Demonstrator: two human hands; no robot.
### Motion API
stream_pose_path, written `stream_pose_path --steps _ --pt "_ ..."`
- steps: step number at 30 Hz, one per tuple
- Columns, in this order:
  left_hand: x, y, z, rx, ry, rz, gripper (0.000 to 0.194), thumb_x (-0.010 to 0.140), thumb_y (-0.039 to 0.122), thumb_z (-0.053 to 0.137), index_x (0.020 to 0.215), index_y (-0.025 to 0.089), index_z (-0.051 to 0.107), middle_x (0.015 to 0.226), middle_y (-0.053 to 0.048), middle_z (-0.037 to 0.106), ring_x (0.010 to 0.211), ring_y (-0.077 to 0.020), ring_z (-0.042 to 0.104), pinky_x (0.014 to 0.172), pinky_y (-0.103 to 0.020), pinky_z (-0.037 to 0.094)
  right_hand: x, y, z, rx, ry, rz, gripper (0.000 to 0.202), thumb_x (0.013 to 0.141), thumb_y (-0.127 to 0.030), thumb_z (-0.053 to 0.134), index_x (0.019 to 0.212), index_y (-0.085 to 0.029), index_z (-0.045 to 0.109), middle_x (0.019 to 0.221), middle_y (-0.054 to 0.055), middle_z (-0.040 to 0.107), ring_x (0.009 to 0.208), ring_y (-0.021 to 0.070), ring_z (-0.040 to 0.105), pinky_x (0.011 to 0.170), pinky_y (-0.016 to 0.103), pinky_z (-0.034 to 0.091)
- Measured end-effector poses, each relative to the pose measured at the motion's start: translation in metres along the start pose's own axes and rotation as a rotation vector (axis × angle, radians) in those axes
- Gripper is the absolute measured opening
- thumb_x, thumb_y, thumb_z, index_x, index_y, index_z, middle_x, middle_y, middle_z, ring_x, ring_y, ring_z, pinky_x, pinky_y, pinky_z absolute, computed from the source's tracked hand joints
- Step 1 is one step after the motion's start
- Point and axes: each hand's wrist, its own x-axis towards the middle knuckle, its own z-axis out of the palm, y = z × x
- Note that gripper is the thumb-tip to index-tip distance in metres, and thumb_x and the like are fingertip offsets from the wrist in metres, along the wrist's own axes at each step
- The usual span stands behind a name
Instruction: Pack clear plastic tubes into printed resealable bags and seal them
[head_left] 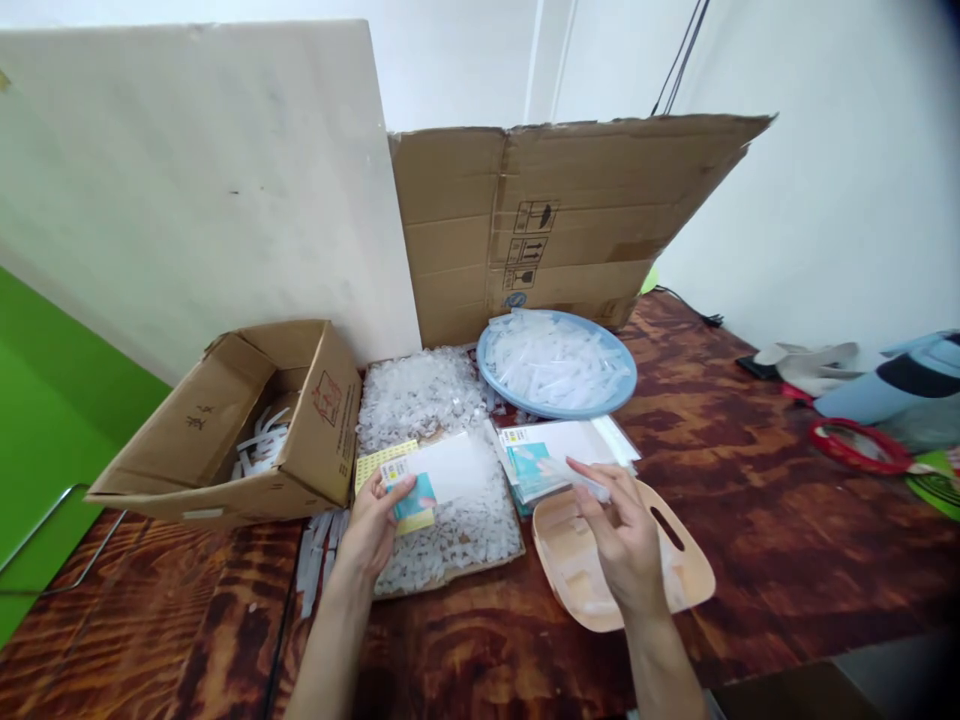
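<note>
My left hand is closed on a flat white packet with a teal printed corner, thumb on top. A yellow dotted sheet shows behind the packet; whether the hand grips it too, I cannot tell. Between the thumb and fingers of my right hand is a thin translucent plastic strip. That hand hovers over a peach plastic basket, which has some translucent pieces inside. Just behind it lies a stack of similar teal-and-white packets. Small translucent pieces cover a cardboard sheet under my left hand.
A blue basin heaped with translucent strips stands at the back. To the left is an open cardboard box, with loose strips beside it. A flattened carton leans behind. At right lie a tape roll and a blue bottle.
</note>
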Motion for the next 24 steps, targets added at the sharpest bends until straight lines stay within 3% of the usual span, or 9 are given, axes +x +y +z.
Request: stream_pose_path --steps 3,7,9,13,15,18,24 --pt "-0.023 0.008 -0.007 -0.129 0.014 -0.113 0.052 0.061 0.026 0.091 0.105 0.014 0.066 0.102 -0.010 0.077 0.088 -0.0232 0.075 0.077 -0.030 0.061 -0.002 -0.003 0.027 0.208 -0.109 0.068 0.030 0.092 -0.040 0.067 0.117 -0.025 0.073 0.118 0.008 0.064 0.083 0.0204 0.065 0.076 0.033 0.052" --pt "-0.042 0.006 -0.010 -0.170 0.058 -0.155 0.052 0.061 0.026 0.092 0.105 0.011 0.069 0.100 -0.012 0.078 0.084 -0.0249 0.076 0.074 -0.032 0.062 -0.011 -0.007 0.063 0.520 -0.147 0.203 0.033 0.086 -0.037 0.075 0.115 -0.024 0.066 0.109 0.008 0.073 0.090 0.0232 0.070 0.081 0.035 0.055" --pt "-0.048 0.003 -0.013 -0.177 0.079 -0.144 0.053 0.061 0.026 0.092 0.106 0.011 0.069 0.100 -0.012 0.079 0.083 -0.0244 0.076 0.074 -0.031 0.062 -0.014 -0.009 0.074 0.611 -0.113 0.226 0.034 0.082 -0.034 0.079 0.108 -0.024 0.061 0.102 0.007 0.075 0.092 0.0239 0.072 0.081 0.034 0.056" --pt "-0.056 -0.001 -0.020 -0.172 0.105 -0.120 0.056 0.063 0.028 0.092 0.111 0.011 0.068 0.101 -0.012 0.078 0.083 -0.0230 0.076 0.074 -0.030 0.061 -0.015 -0.012 0.081 0.711 0.067 0.232 0.038 0.077 -0.031 0.083 0.100 -0.024 0.054 0.084 0.003 0.075 0.071 0.0194 0.073 0.068 0.031 0.057" --pt "-0.060 -0.001 -0.021 -0.164 0.099 -0.118 0.057 0.064 0.029 0.092 0.112 0.011 0.067 0.101 -0.013 0.078 0.083 -0.0229 0.075 0.075 -0.030 0.060 -0.016 -0.010 0.082 0.706 0.102 0.223 0.036 0.077 -0.030 0.084 0.097 -0.023 0.054 0.081 0.003 0.075 0.068 0.0186 0.072 0.066 0.030 0.057" --pt "-0.065 0.002 -0.019 -0.132 0.061 -0.138 0.056 0.067 0.033 0.090 0.113 0.012 0.066 0.103 -0.012 0.077 0.084 -0.0231 0.075 0.072 -0.028 0.060 -0.023 -0.006 0.087 0.602 0.046 0.176 0.031 0.077 -0.029 0.084 0.087 -0.022 0.055 0.086 0.004 0.076 0.076 0.0206 0.073 0.072 0.032 0.057" --pt "-0.070 0.007 -0.012 -0.168 0.060 -0.179 0.049 0.072 0.038 0.086 0.110 0.016 0.064 0.098 -0.008 0.075 0.081 -0.0201 0.072 0.070 -0.025 0.057 -0.048 -0.014 0.098 0.186 -0.239 -0.047 0.010 0.091 -0.028 0.069 0.085 -0.020 0.071 0.114 0.010 0.071 0.107 0.0257 0.067 0.096 0.039 0.050"
